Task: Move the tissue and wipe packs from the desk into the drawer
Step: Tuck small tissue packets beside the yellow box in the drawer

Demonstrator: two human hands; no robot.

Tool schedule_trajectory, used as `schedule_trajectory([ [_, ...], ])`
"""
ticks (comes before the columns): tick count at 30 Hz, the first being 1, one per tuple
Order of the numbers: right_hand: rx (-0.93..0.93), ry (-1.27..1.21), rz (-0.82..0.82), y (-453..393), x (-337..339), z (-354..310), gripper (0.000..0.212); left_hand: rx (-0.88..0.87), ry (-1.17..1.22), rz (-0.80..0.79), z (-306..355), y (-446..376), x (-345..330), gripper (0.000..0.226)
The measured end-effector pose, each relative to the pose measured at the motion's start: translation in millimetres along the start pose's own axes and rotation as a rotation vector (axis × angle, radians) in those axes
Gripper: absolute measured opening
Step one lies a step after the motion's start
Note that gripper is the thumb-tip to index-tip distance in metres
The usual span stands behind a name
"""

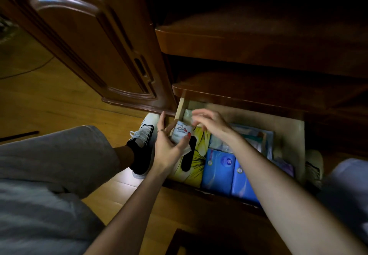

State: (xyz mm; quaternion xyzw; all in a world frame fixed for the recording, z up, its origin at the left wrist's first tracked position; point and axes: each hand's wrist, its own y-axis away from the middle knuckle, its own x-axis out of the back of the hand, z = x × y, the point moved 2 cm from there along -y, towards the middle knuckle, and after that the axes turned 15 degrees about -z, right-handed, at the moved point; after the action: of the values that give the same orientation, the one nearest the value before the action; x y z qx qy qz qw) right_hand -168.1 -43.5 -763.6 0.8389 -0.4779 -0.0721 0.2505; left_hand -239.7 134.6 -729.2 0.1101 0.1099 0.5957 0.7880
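Head view: you're seated on the wood floor facing the open drawer at the base of the dark wooden desk, knees to either side. Your left hand is closed around a small white tissue pack with a red-and-black cartoon print, thumb across its front, fingers behind; the pack sits at the drawer's left front corner, just above the yellow tissue box. Its long axis looks tilted, running from lower left up toward the drawer's back, though motion blur makes that uncertain. Your right hand hovers just beside and behind the pack, fingers spread and loose, gripping nothing that I can make out; the fingertips are blurred, so contact with the pale green pack at the back left corner can't be confirmed. The free slot appears to lie behind the white pack, between the yellow box and the drawer's left wall. The left hand is the nearer one and already has the pack, so it should do the drop, pushing away from you. Two blue tissue packs fill the front middle; more packs behind them are too dim to name.
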Motion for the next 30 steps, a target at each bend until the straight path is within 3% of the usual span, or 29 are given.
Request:
schedule_trajectory([
  [2,0.012,-0.007,-0.203,6.9,-10.7,-11.7,0.013,-0.039,-0.095,-0.043,4.5,1.3,0.3,0.107],
  [3,0.026,-0.027,-0.223,8.8,-12.3,-14.4,0.009,-0.048,-0.115,-0.072,8.0,1.7,0.6,0.108],
  [5,0.066,-0.112,-0.152,12.7,-9.7,-13.9,0.014,-0.055,-0.105,-0.122,15.6,3.2,-0.9,0.113],
  [7,0.109,-0.215,-0.027,16.7,-5.0,-12.2,0.023,-0.011,-0.016,-0.029,18.6,8.2,-1.0,0.114],
  [9,0.118,-0.318,0.124,18.5,0.6,-9.1,0.029,0.109,0.249,0.189,13.5,14.6,8.1,0.093],
  [10,0.092,-0.356,0.184,18.9,3.6,-6.8,0.030,0.166,0.461,0.217,10.5,17.6,13.5,0.074],
  [12,0.000,-0.413,0.232,19.0,7.7,0.6,0.031,0.235,0.816,0.143,6.4,22.3,21.9,0.047],
  [14,-0.071,-0.477,0.227,19.5,8.6,10.7,0.030,0.258,0.930,0.141,4.2,24.0,27.9,0.024],
  [16,-0.099,-0.526,0.236,19.3,7.6,18.4,0.030,0.307,0.883,0.136,1.6,24.5,25.8,0.010],
  [26,-0.109,-0.320,0.351,-17.3,11.5,27.8,0.054,0.374,0.353,0.249,-11.7,23.2,23.8,0.032],
  [30,-0.106,-0.134,0.331,-45.8,-0.5,31.2,0.051,0.355,0.328,0.288,-12.3,22.7,27.0,0.028],
])
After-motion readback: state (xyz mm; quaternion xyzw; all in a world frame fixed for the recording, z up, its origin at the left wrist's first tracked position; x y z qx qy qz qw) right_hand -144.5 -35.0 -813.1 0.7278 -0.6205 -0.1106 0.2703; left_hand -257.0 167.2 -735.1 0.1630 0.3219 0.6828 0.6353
